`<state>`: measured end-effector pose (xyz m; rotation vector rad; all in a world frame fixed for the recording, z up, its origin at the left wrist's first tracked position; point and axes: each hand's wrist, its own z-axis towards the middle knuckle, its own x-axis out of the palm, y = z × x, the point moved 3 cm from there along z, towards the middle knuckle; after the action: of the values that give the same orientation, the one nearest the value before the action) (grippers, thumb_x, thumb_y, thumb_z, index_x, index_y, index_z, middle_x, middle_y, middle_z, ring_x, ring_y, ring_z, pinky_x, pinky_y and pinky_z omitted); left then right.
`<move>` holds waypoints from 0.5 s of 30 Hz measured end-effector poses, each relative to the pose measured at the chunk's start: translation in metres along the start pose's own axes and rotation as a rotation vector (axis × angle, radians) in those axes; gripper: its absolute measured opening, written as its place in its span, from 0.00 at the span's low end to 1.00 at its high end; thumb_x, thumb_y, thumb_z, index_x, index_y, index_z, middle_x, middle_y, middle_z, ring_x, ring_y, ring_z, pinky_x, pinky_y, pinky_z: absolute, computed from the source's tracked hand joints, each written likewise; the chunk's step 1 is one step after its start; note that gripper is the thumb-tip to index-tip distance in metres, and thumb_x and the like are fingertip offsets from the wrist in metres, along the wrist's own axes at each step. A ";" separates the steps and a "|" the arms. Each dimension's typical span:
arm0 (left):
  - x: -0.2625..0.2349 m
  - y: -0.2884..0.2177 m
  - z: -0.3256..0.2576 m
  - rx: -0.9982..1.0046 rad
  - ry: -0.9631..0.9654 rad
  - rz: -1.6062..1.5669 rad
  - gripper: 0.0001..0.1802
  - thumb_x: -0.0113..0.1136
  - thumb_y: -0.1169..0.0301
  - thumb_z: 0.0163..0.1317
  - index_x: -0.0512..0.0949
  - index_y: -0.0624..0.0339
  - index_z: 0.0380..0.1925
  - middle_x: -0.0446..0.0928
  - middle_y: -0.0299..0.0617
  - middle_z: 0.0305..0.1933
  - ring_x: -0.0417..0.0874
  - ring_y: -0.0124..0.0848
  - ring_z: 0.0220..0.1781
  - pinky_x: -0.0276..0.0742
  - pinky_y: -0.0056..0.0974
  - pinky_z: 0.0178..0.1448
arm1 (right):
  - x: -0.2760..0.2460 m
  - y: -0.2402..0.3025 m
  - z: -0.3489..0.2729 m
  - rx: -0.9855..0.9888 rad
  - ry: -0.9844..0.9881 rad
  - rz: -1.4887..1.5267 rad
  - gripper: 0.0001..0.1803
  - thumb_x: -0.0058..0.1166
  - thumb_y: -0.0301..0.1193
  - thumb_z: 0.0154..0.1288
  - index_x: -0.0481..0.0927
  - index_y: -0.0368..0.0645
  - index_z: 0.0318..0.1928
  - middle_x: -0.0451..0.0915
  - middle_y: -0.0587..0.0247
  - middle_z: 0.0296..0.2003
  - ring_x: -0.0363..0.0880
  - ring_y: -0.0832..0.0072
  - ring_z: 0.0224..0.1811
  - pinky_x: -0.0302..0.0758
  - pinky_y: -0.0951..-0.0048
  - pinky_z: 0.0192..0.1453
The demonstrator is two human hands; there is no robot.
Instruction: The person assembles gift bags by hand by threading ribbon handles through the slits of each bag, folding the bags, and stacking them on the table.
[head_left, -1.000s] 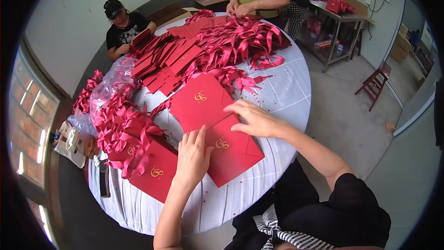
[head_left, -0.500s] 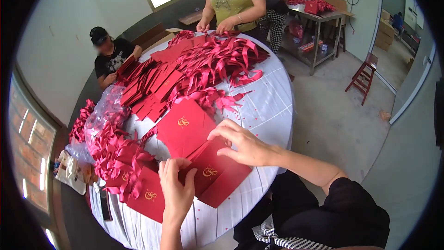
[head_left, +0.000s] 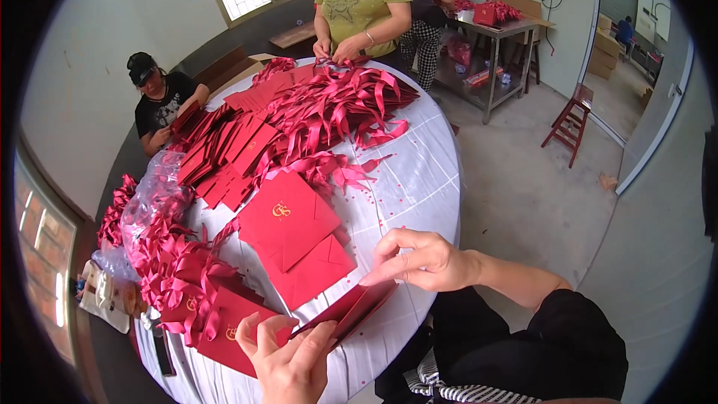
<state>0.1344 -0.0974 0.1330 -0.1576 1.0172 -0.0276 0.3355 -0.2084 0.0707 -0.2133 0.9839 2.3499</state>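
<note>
A red paper bag is tilted up at the table's near edge, its opening edge towards me. My left hand grips its left end, fingers over the edge. At its right end, my right hand is curled in a pinch, fingertips at the top edge. Just beyond lies a stack of flat red paper bags with a gold emblem on one and pointed flaps showing. Beside my left hand, more red bags with gold emblems lie partly under crimson ribbon.
Red bags with ribbon handles cover the far part of the round table. A clear plastic bag lies at the left. Two people work around the table. A wooden stool and metal workbench stand at the right.
The bag between my hands has tipped up from lying flat, and its emblem face has turned out of sight. Both hands have moved nearer, uncovering the stack beyond; my right hand also went right.
</note>
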 end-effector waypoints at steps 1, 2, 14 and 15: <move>0.000 -0.001 0.000 0.009 0.028 0.038 0.10 0.65 0.75 0.52 0.81 0.54 0.36 0.80 0.37 0.31 0.78 0.34 0.43 0.58 0.47 0.62 | -0.004 -0.001 0.002 0.002 0.002 -0.001 0.20 0.54 0.13 0.56 0.83 0.43 0.48 0.74 0.62 0.38 0.74 0.72 0.41 0.72 0.76 0.45; 0.000 0.000 0.000 0.008 0.027 0.036 0.10 0.65 0.75 0.52 0.81 0.54 0.36 0.80 0.37 0.31 0.78 0.34 0.43 0.58 0.47 0.62 | -0.006 -0.006 0.005 0.097 0.072 0.121 0.18 0.54 0.15 0.58 0.83 0.43 0.48 0.75 0.63 0.38 0.75 0.74 0.43 0.72 0.77 0.46; 0.011 0.001 -0.014 -0.074 0.091 -0.236 0.11 0.54 0.83 0.57 0.77 0.65 0.41 0.78 0.48 0.35 0.77 0.44 0.37 0.75 0.41 0.40 | -0.080 -0.213 0.002 0.583 -0.165 -0.999 0.11 0.61 0.33 0.56 0.78 0.46 0.39 0.74 0.55 0.44 0.72 0.58 0.50 0.68 0.52 0.54; 0.010 0.003 -0.014 -0.106 0.082 -0.253 0.11 0.54 0.83 0.58 0.76 0.65 0.41 0.78 0.49 0.36 0.77 0.45 0.37 0.75 0.41 0.41 | -0.077 -0.213 0.002 0.575 -0.157 -0.995 0.11 0.61 0.33 0.56 0.78 0.46 0.39 0.74 0.55 0.44 0.72 0.58 0.50 0.68 0.52 0.54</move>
<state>0.1275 -0.0967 0.1167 -0.3837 1.0761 -0.2121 0.5194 -0.1224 -0.0291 -0.2144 1.0861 1.1271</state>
